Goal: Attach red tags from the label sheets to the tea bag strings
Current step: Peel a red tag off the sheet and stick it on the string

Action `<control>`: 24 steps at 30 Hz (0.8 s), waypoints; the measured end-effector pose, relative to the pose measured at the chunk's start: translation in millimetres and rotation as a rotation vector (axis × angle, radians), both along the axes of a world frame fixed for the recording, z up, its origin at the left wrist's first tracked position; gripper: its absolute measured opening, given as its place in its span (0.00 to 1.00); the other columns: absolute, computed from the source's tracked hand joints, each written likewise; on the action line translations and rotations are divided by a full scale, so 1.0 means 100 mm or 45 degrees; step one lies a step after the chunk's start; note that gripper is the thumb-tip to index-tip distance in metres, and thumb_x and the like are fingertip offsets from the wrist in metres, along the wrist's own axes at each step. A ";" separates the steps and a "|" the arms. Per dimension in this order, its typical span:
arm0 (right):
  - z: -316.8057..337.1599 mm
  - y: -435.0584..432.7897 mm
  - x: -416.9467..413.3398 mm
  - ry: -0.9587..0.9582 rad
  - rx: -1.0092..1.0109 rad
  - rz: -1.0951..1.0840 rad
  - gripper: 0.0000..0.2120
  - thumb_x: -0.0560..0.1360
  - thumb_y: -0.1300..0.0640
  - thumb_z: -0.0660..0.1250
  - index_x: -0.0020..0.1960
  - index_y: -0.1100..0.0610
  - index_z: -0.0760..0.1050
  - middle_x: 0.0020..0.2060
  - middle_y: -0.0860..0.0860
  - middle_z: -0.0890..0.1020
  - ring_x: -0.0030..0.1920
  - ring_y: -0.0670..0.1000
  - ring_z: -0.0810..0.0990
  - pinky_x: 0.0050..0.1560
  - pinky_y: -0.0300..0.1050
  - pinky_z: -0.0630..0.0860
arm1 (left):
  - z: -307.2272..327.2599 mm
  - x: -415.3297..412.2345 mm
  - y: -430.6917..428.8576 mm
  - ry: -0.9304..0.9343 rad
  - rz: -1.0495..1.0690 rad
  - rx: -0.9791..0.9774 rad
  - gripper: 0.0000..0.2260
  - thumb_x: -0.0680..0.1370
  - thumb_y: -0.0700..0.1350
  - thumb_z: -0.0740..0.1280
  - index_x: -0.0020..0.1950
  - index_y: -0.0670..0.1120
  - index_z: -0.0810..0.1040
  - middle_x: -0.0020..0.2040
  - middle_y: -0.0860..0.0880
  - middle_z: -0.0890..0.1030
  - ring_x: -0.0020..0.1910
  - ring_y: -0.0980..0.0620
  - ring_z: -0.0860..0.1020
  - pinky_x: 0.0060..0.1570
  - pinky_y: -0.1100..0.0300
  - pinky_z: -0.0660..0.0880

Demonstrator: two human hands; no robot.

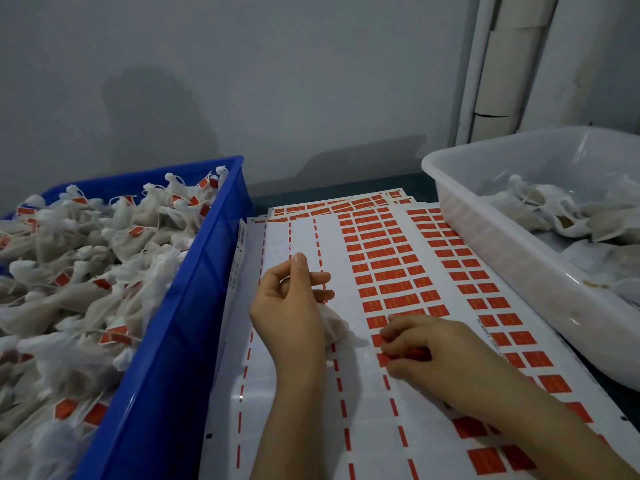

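Observation:
White label sheets [381, 427] with rows of red tags [391, 275] lie in a stack between two bins. My left hand [287, 306] hovers over the stripped left part of the top sheet, fingers curled round a white tea bag [334, 325] that pokes out under the palm; its string is too thin to see. My right hand [426, 348] rests on the sheet to the right, fingertips pinching at a red tag [379, 341] in the nearest full column.
A blue crate [194, 271] at the left holds several tea bags with red tags [69, 271]. A white plastic tub [491, 237] at the right holds several untagged tea bags [554, 206]. A grey wall stands behind, with white pipes [502, 64] at the upper right.

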State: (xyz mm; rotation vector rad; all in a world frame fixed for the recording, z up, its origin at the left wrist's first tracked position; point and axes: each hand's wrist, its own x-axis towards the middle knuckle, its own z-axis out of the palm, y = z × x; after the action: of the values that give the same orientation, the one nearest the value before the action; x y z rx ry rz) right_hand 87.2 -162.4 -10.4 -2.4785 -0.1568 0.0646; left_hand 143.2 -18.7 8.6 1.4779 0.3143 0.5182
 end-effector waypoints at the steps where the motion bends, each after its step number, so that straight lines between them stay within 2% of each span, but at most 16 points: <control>1: 0.01 0.00 0.00 0.028 -0.011 0.011 0.13 0.71 0.48 0.69 0.56 0.44 0.78 0.48 0.30 0.68 0.44 0.32 0.68 0.43 0.21 0.61 | 0.00 0.00 0.00 0.000 -0.001 0.005 0.06 0.77 0.52 0.64 0.40 0.58 0.76 0.34 0.67 0.80 0.33 0.64 0.80 0.25 0.73 0.73; 4: 0.04 0.02 -0.02 0.062 -0.014 -0.003 0.15 0.69 0.46 0.71 0.56 0.44 0.77 0.54 0.32 0.70 0.48 0.36 0.71 0.55 0.29 0.68 | -0.01 0.00 0.00 0.004 0.001 0.022 0.07 0.77 0.52 0.64 0.40 0.58 0.76 0.34 0.67 0.80 0.32 0.64 0.80 0.28 0.70 0.74; 5: 0.04 0.04 -0.02 0.058 -0.011 -0.011 0.15 0.69 0.46 0.71 0.55 0.44 0.76 0.55 0.33 0.71 0.49 0.37 0.71 0.56 0.31 0.68 | 0.00 0.00 0.00 0.005 0.004 0.023 0.07 0.77 0.53 0.64 0.40 0.58 0.76 0.34 0.66 0.80 0.32 0.64 0.80 0.29 0.69 0.75; 11: -0.01 0.09 -0.07 0.020 0.025 0.028 0.11 0.69 0.46 0.71 0.47 0.41 0.71 0.50 0.33 0.70 0.47 0.36 0.72 0.47 0.26 0.67 | 0.00 -0.01 0.00 0.001 -0.001 0.003 0.06 0.77 0.53 0.64 0.40 0.57 0.76 0.34 0.66 0.80 0.33 0.64 0.80 0.25 0.74 0.72; 13: -0.03 0.09 -0.08 -0.019 -0.019 0.071 0.09 0.71 0.46 0.69 0.51 0.42 0.74 0.52 0.34 0.72 0.48 0.35 0.72 0.45 0.24 0.64 | 0.00 -0.02 0.00 -0.002 -0.001 -0.005 0.06 0.77 0.53 0.64 0.41 0.57 0.77 0.34 0.66 0.80 0.33 0.64 0.80 0.24 0.74 0.72; 16: -0.03 0.10 -0.07 -0.089 -0.118 0.143 0.12 0.76 0.46 0.62 0.58 0.45 0.76 0.58 0.36 0.73 0.52 0.35 0.70 0.43 0.19 0.58 | 0.00 -0.01 0.00 -0.009 0.003 -0.019 0.06 0.77 0.52 0.64 0.40 0.57 0.77 0.34 0.65 0.80 0.33 0.63 0.80 0.24 0.74 0.71; 18: -0.01 0.11 -0.06 -0.128 -0.170 0.185 0.15 0.78 0.47 0.58 0.63 0.45 0.73 0.61 0.37 0.72 0.58 0.36 0.70 0.49 0.18 0.56 | 0.01 0.00 0.00 -0.015 0.001 -0.023 0.06 0.77 0.52 0.65 0.40 0.57 0.77 0.33 0.65 0.80 0.33 0.64 0.80 0.24 0.75 0.70; 21: 0.01 0.13 -0.06 -0.157 -0.269 0.240 0.17 0.80 0.48 0.55 0.68 0.46 0.67 0.65 0.40 0.70 0.62 0.39 0.69 0.62 0.26 0.57 | 0.01 0.00 0.00 -0.012 0.000 -0.028 0.06 0.77 0.51 0.65 0.40 0.57 0.77 0.33 0.65 0.80 0.32 0.64 0.80 0.24 0.75 0.70; 24: 0.01 0.13 -0.07 -0.180 -0.348 0.283 0.18 0.80 0.49 0.54 0.70 0.47 0.65 0.66 0.41 0.69 0.62 0.40 0.69 0.65 0.29 0.57 | 0.00 0.00 0.00 -0.007 -0.009 -0.023 0.06 0.77 0.52 0.65 0.40 0.57 0.76 0.33 0.66 0.80 0.32 0.64 0.80 0.23 0.74 0.71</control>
State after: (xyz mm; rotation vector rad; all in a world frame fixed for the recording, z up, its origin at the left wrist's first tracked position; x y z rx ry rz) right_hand 80.6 -149.8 -9.5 -2.7277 -0.5148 0.0049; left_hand 143.4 -18.4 8.8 1.4596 0.3086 0.5128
